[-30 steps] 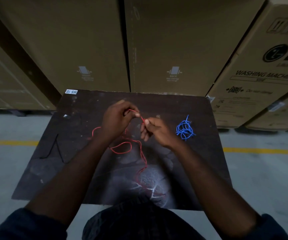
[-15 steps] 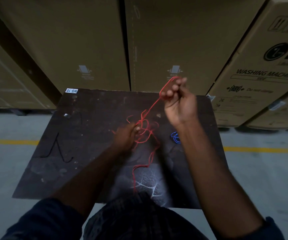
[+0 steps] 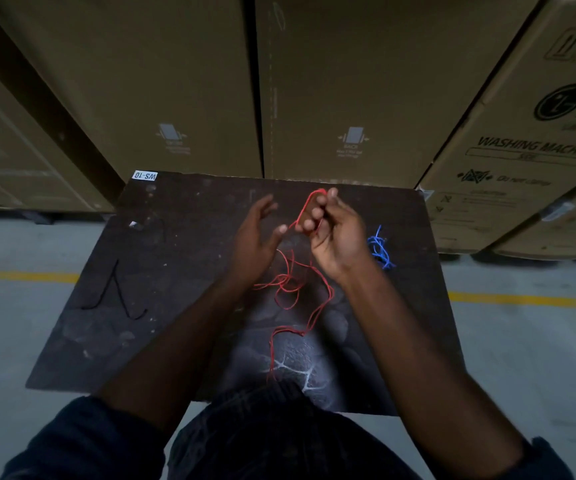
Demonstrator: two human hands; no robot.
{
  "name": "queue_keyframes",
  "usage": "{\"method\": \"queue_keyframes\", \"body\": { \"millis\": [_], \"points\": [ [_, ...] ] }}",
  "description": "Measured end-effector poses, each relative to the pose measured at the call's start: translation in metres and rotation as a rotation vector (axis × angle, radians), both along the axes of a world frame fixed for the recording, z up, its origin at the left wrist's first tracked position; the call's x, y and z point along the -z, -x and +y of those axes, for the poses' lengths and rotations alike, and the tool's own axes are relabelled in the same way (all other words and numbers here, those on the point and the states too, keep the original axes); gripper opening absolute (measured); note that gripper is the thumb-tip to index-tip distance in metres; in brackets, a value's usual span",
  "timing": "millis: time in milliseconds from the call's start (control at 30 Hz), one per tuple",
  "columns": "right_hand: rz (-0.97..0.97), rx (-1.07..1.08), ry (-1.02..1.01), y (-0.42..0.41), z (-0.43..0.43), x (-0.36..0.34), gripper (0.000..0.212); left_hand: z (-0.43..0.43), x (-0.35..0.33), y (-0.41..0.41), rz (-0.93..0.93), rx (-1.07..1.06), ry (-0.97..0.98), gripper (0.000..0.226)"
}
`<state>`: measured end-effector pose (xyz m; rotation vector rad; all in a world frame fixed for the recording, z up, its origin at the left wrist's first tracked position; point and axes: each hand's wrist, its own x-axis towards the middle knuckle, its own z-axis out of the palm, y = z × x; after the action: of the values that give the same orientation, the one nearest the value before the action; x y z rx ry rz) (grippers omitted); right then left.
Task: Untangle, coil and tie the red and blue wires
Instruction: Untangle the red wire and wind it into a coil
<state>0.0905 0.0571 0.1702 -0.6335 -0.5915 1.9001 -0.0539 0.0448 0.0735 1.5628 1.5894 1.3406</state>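
Note:
A thin red wire (image 3: 290,285) lies in loose tangled loops on the dark table (image 3: 175,271), trailing toward me. My right hand (image 3: 335,233) is raised over the table's middle and pinches a loop of the red wire between its curled fingers. My left hand (image 3: 255,237) hovers just left of it with fingers spread and holds nothing; its thumb tip is close to the strand. A small bundle of blue wire (image 3: 380,251) rests on the table to the right of my right hand, partly hidden by it.
A thin black wire (image 3: 117,296) lies on the table's left part. A white label (image 3: 145,175) sits at the far left corner. Large cardboard boxes (image 3: 348,84) stand right behind the table. Grey floor with a yellow line (image 3: 521,299) runs on both sides.
My right hand has come down from high above the far edge, still pinching the red wire. My left hand let go of the tangle, rose and opened beside the right hand.

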Motion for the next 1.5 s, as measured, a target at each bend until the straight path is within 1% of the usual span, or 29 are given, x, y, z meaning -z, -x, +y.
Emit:
{"method": "queue_keyframes", "body": {
  "millis": [100, 167, 267, 300, 367, 400, 467, 533, 600, 633, 700, 767, 800, 833, 933, 1000, 1067, 1133, 1200, 1267, 1300, 1367, 1400, 1500],
  "points": [
    [-0.008, -0.045, 0.004, 0.005, -0.004, -0.003, 0.033, 0.008, -0.024, -0.011, 0.032, 0.126, -0.05, 0.034],
    [0.013, -0.067, -0.001, 0.006, 0.0, -0.005, 0.033, 0.006, -0.024, -0.018, 0.043, 0.159, 0.01, 0.022],
    [0.035, -0.057, -0.045, 0.005, 0.009, -0.003, 0.033, 0.0, -0.012, -0.022, -0.072, 0.169, 0.14, 0.022],
    [0.034, -0.045, -0.072, 0.005, 0.011, -0.002, 0.033, -0.003, -0.009, -0.022, -0.109, 0.181, 0.155, 0.023],
    [-0.008, 0.006, -0.128, 0.007, 0.015, 0.005, 0.029, -0.012, -0.009, -0.022, -0.114, 0.226, 0.169, 0.026],
    [-0.076, 0.049, -0.165, 0.01, 0.017, 0.01, 0.027, -0.016, -0.01, -0.021, -0.096, 0.258, 0.172, 0.026],
    [-0.324, 0.161, -0.3, 0.013, 0.022, 0.024, 0.025, -0.023, -0.013, -0.019, -0.03, 0.306, 0.172, 0.024],
    [-0.667, 0.247, -0.496, 0.013, 0.025, 0.045, 0.023, -0.027, -0.016, -0.012, 0.082, 0.31, 0.132, 0.021],
    [-1.034, 0.281, -0.731, 0.008, 0.024, 0.066, 0.021, -0.029, -0.02, -0.001, 0.165, 0.287, 0.073, 0.019],
    [-1.171, 0.266, -0.83, 0.005, 0.024, 0.076, 0.019, -0.029, -0.023, 0.005, 0.192, 0.273, 0.049, 0.017],
    [-1.331, 0.161, -0.941, -0.003, 0.024, 0.09, 0.016, -0.03, -0.029, 0.018, 0.229, 0.207, 0.018, 0.017],
    [-1.406, 0.015, -0.924, -0.01, 0.023, 0.099, 0.02, -0.026, -0.033, 0.035, 0.249, 0.071, -0.012, 0.017],
    [-1.391, -0.089, -0.854, -0.012, 0.02, 0.101, 0.025, -0.023, -0.033, 0.043, 0.258, 0.011, -0.027, 0.014],
    [-1.32, -0.217, -0.743, -0.012, 0.015, 0.101, 0.03, -0.02, -0.033, 0.05, 0.266, -0.027, -0.033, 0.011],
    [-0.951, -0.527, -0.411, -0.005, -0.003, 0.094, 0.037, -0.01, -0.024, 0.057, 0.291, -0.061, -0.003, 0.007],
    [-0.77, -0.621, -0.329, 0.0, -0.01, 0.083, 0.038, -0.006, -0.017, 0.055, 0.296, -0.079, 0.013, 0.005],
    [-0.586, -0.595, -0.296, 0.001, -0.015, 0.069, 0.034, -0.004, -0.008, 0.05, 0.304, -0.095, 0.029, 0.005],
    [-0.389, -0.484, -0.205, 0.002, -0.017, 0.052, 0.029, -0.006, 0.002, 0.043, 0.341, -0.062, 0.043, 0.006],
    [-0.151, -0.358, -0.124, 0.002, -0.014, 0.036, 0.025, -0.012, 0.016, 0.036, 0.416, -0.001, 0.079, 0.019],
    [0.066, -0.279, -0.088, -0.001, -0.006, 0.022, 0.022, -0.016, 0.03, 0.036, 0.5, 0.007, 0.136, 0.03],
    [0.127, -0.247, -0.077, -0.004, -0.001, 0.017, 0.024, -0.017, 0.037, 0.037, 0.535, -0.005, 0.171, 0.032],
    [0.172, -0.184, -0.081, -0.011, 0.004, 0.009, 0.028, -0.02, 0.048, 0.039, 0.559, -0.011, 0.242, 0.026],
    [0.186, -0.16, -0.097, -0.013, 0.005, 0.005, 0.029, -0.022, 0.052, 0.039, 0.524, 0.007, 0.276, 0.022],
    [0.276, -0.143, -0.156, -0.022, 0.007, -0.019, 0.027, -0.038, 0.065, 0.039, 0.331, 0.017, 0.4, 0.03]
  ]
}}
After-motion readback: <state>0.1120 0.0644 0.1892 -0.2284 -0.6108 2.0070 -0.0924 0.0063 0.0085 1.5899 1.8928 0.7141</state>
